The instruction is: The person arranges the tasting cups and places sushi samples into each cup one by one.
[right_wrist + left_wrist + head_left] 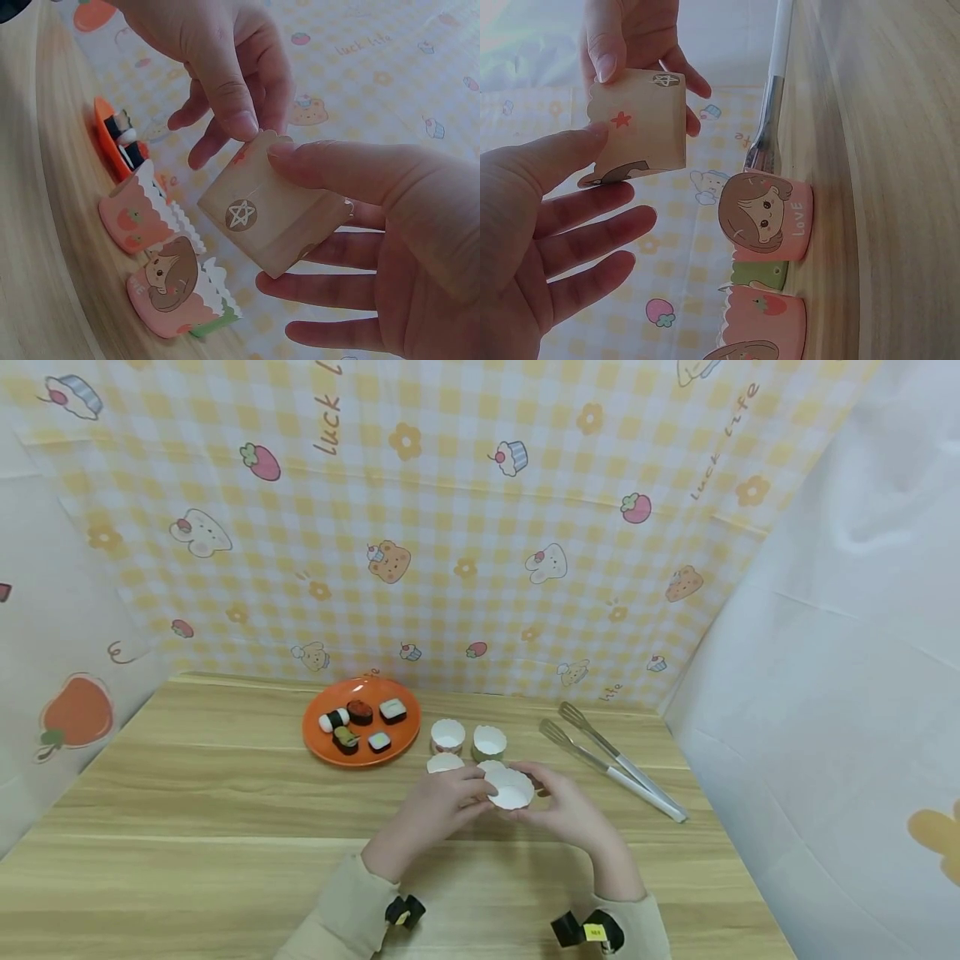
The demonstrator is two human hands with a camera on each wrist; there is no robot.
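Between both hands a beige paper baking cup (512,791) is held above the table; the wrist views show a red star (620,119) and a brown badge (241,215) on its side. My left hand (442,802) pinches its left side, thumb on the near wall. On the opposite side my right hand (566,810) holds it with thumb and fingers. Several similar cups stand just behind, including a white-lined one (447,735) and a green one (490,745). A pink cup (799,225) bears a girl's face and "LOVE". The held cup partly hides one standing cup.
An orange plate (318,747) with several sushi pieces (360,712) is at the back left. Metal tongs (622,768) lie spread on the right. The wooden table (187,793) meets a yellow checked cloth (450,610) behind and a white cloth (825,693) at right.
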